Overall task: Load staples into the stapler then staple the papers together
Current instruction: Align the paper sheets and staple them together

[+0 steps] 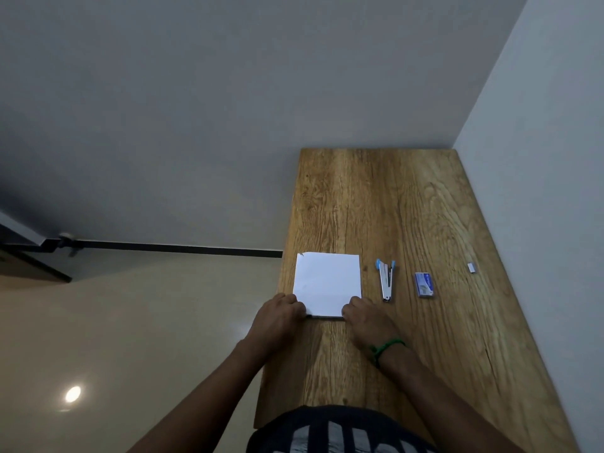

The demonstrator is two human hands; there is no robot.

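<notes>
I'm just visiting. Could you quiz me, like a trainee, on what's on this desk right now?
1. True or false: the stapler lies between the papers and the staple box.
2. What do the left hand and right hand touch? A) stapler B) papers' near corners C) staple box
3. Fill in: a small loose strip, probably staples, lies to the ____ of the box.

Key: 1 true; 2 B; 3 right.
</notes>
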